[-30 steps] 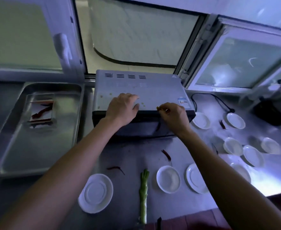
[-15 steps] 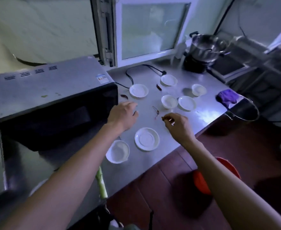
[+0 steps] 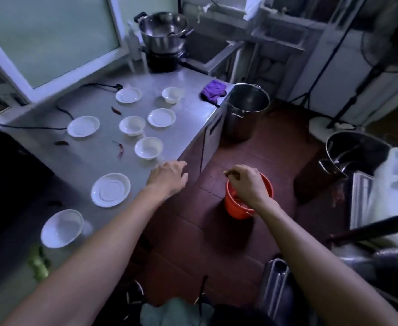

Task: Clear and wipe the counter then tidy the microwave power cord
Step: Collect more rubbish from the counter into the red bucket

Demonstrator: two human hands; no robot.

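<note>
My right hand (image 3: pixel 246 183) pinches a small brownish scrap (image 3: pixel 228 172) above the orange bucket (image 3: pixel 238 208) on the floor. At the counter's front edge my left hand (image 3: pixel 168 177) hovers with loosely curled fingers and holds nothing. The steel counter (image 3: pixel 188 116) carries several white dishes and bowls (image 3: pixel 110 193), several dried red chillies (image 3: pixel 120 150) and a purple cloth (image 3: pixel 213 90) at its far corner. The microwave (image 3: pixel 7 175) is a dark block at the left. Its black power cord (image 3: pixel 63 111) trails along the back of the counter.
A tall steel pot (image 3: pixel 246 109) stands on the floor beside the counter end. A lidded pot (image 3: pixel 163 34) sits on a burner at the back. A green vegetable stalk (image 3: pixel 38 264) lies near the counter's front left. Metal containers crowd the right side.
The view swung right, away from the microwave. My right hand carried the pinched scrap off the counter to above the orange bucket. My left hand left the microwave top for the counter edge.
</note>
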